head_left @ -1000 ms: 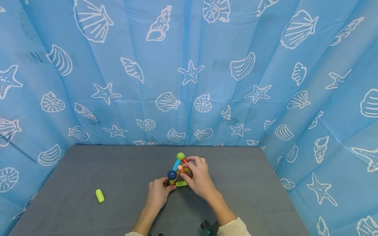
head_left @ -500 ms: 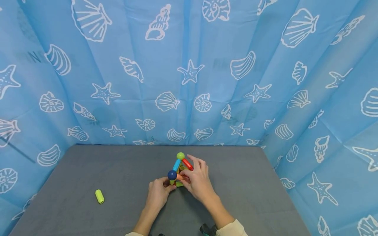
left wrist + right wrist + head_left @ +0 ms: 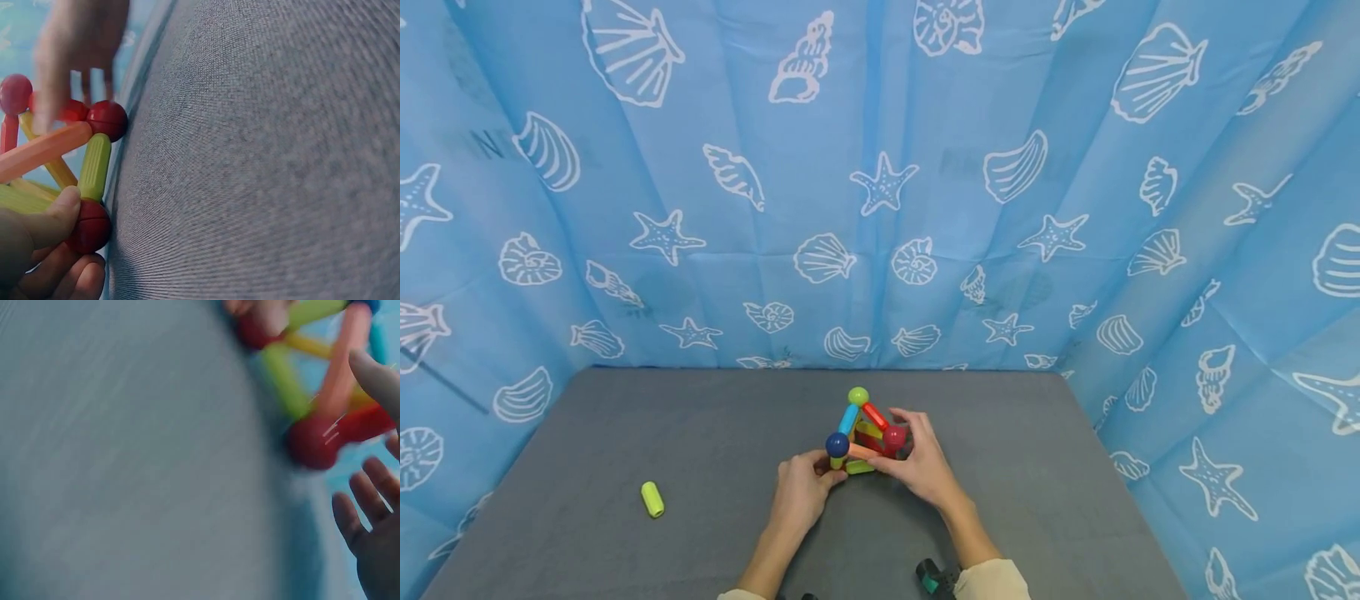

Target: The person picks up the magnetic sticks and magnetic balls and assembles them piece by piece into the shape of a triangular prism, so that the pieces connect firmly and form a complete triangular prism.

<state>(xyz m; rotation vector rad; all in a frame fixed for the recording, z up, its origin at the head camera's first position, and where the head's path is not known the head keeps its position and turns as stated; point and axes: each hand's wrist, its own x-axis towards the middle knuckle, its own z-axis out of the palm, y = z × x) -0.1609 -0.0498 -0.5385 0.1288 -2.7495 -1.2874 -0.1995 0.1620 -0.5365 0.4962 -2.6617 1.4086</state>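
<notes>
A framework of magnetic rods and balls stands on the grey table. Its top shows a lime ball, a dark blue ball and a red ball. An orange rod slants from the blue ball down to a lower red ball. My left hand pinches another low red ball at the near left corner, thumb on top. Beside the framework's right side is my right hand, fingers spread and holding nothing; in the right wrist view its fingers stand apart from the rods.
A loose lime rod lies on the grey cloth-covered table to the left. A blue curtain with white shells hangs behind and at the sides. A dark wrist device shows by the right sleeve.
The orange rod, held in my right hand before, now spans the blue ball and a lower red ball. My right hand has released it and drawn right. The left hand stays put.
</notes>
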